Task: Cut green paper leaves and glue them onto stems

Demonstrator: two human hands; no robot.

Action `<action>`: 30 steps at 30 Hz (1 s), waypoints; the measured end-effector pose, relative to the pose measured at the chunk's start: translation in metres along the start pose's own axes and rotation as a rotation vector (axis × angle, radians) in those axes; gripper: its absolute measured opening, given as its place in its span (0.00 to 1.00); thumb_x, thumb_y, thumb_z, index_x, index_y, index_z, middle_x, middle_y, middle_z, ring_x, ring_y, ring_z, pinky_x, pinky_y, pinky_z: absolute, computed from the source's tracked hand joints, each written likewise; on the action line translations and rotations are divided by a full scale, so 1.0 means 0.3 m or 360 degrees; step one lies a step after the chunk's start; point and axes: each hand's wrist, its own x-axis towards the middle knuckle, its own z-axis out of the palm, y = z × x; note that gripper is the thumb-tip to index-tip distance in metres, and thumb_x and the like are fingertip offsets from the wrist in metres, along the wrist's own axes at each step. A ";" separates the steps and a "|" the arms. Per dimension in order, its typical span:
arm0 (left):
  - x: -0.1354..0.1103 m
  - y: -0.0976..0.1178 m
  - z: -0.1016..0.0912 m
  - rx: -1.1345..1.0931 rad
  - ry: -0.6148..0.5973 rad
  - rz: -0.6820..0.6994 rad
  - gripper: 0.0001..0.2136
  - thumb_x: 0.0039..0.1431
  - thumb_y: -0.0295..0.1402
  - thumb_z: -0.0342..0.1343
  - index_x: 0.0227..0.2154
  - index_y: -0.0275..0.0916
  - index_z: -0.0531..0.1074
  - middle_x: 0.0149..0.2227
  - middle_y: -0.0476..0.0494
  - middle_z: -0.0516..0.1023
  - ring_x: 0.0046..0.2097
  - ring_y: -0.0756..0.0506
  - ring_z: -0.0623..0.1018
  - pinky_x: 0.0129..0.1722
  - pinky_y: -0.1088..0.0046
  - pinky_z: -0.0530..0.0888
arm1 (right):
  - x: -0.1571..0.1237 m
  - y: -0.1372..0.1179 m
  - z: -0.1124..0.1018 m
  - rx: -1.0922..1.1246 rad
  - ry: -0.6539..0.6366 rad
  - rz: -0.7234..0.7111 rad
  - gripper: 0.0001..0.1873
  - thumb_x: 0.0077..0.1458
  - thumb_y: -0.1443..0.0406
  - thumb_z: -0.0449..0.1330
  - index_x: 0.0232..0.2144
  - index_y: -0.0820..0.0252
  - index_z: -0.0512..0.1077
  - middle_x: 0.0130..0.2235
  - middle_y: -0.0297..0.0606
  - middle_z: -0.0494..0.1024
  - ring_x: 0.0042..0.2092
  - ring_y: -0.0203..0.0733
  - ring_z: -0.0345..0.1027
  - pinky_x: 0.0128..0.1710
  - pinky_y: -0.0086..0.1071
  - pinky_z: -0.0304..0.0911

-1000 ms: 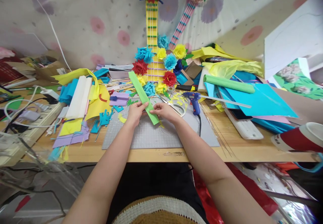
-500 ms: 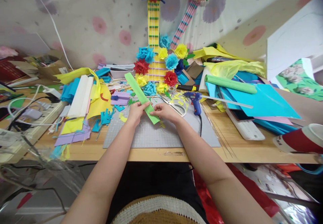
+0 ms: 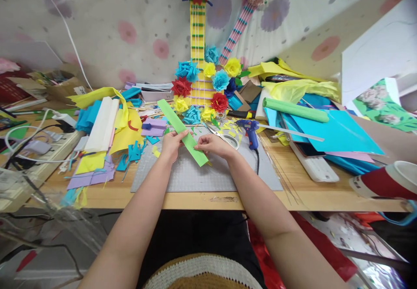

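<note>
A strip of green crepe paper (image 3: 176,122) slants across the space between my hands, over the grey cutting mat (image 3: 182,180). My left hand (image 3: 174,145) pinches its left edge near the middle, thumb on top. Lower down, my right hand (image 3: 213,145) grips the right edge between thumb and fingertips. The near end of the strip hangs free past my fingers. Just beyond my right hand lie scissors (image 3: 230,140), partly covered by it. A blue glue gun (image 3: 250,133) rests at the mat's right side.
A yellow paper guitar (image 3: 198,33) with paper flowers leans at the back. Coloured paper (image 3: 106,124) and a power strip (image 3: 48,163) lie left. To the right are a green paper roll (image 3: 296,110), blue sheets (image 3: 345,128) and a paper cup (image 3: 387,180).
The green strip has shifted slightly down toward me and turned its face more to the camera. My left hand has moved a little left; both hands keep their grip.
</note>
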 end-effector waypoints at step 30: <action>0.055 0.040 -0.060 -0.0470 0.0459 0.0262 0.07 0.53 0.34 0.57 0.28 0.33 0.71 0.29 0.42 0.79 0.35 0.48 0.79 0.40 0.70 0.74 | -0.046 0.017 -0.110 -0.0313 -0.0519 0.0005 0.16 0.45 0.55 0.61 0.22 0.62 0.64 0.20 0.25 0.60 0.23 0.27 0.52 0.23 0.25 0.49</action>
